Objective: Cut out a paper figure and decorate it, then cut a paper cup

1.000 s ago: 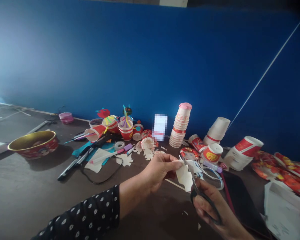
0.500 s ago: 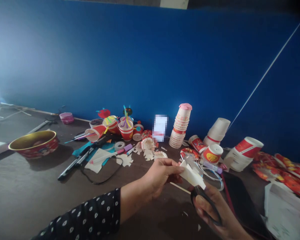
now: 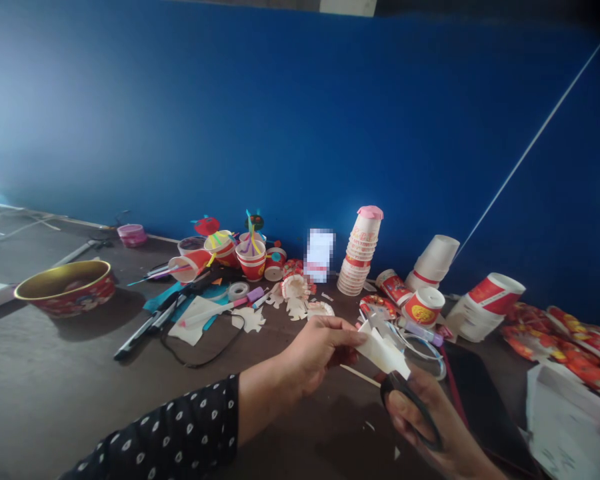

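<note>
Head view: I see a thin, uneven-edged off-white paper piece [image 3: 380,352] and black-handled scissors [image 3: 395,382], blades mostly hidden. Surface: matte dark-brown tabletop [image 3: 275,443], tall ribbed stack of white-and-red paper cups [image 3: 355,259] toward the back, plain blue panel [image 3: 280,120] behind. Left hand [image 3: 325,347] is pinched nearly closed, paper between thumb and fingers, jutting out toward the right hand [image 3: 441,415], which curls around the scissors handle.
</note>
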Available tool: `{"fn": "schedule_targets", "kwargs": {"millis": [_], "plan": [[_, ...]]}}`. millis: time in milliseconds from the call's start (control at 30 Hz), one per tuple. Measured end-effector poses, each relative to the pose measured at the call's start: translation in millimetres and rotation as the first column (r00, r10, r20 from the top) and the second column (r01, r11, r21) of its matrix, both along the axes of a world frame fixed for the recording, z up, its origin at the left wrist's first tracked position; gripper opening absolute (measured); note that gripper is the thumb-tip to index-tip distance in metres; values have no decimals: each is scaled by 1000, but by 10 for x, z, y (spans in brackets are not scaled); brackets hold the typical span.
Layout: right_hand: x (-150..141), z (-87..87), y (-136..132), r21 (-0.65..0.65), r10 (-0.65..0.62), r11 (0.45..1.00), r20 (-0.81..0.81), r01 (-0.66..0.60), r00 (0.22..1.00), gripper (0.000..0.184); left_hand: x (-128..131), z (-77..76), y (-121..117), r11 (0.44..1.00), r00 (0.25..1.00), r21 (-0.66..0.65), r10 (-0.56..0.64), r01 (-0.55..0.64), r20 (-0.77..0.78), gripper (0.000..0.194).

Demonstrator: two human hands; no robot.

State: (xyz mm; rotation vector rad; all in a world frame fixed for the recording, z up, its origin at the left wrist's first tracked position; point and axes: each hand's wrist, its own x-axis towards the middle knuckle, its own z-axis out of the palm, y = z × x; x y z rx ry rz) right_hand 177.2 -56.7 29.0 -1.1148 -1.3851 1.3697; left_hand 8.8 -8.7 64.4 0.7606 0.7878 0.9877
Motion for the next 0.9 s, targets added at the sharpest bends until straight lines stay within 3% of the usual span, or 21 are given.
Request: {"fn": "schedule_targets", "kwargs": {"millis": [167,433,900], "plan": [[-21,-1,34,-58,30,998,26,-29,999,49,8,8,-6,1000,1000,-29,1,-1,10,18],[-70,17,30,-106,-53,993,52,58,997,47,13,1,-3,999,999,-50,6,-4,40,16],[-91,61,32,-24,-85,996,155,90,984,33,4,27,-9,998,999,-70,8,-5,38,11]]}}
